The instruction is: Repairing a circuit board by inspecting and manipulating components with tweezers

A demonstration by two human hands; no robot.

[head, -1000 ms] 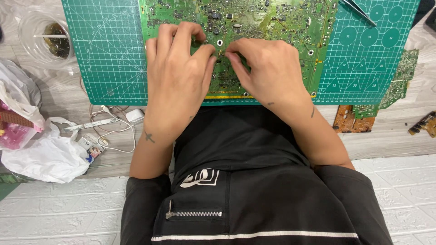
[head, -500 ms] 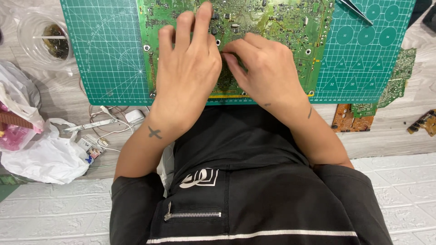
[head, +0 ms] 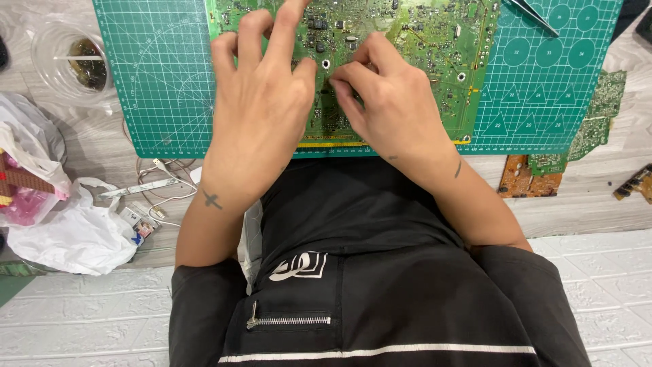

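We see both hands on a large green circuit board [head: 435,41] that lies flat on a green cutting mat [head: 163,81] on the counter [head: 611,197]. The board is crowded with small dark chips, silver solder points and fine traces, has a few round mounting holes, and carries a yellow strip along its near edge, just below the fingers.

The left hand [head: 261,109] rests palm down on the board's left part, its fingers [head: 248,34] spread apart and laid flat, gripping nothing. The right hand [head: 401,102] sits just beside it, its fingers [head: 346,85] curled together and pinched down at a spot near the board's middle, close to a small hole; whether they hold any part there we cannot tell, since the tips hide it.

Beyond the right hand's fingers, at the mat's far corner, lie metal tweezers [head: 536,17]. Off the mat to that side sit smaller board pieces, one green [head: 598,115] and one orange-brown [head: 523,178]. On the other side of the left hand's fingers stand a clear plastic cup [head: 68,64], white plastic bags [head: 68,234] and a tangle of white cable [head: 159,183].
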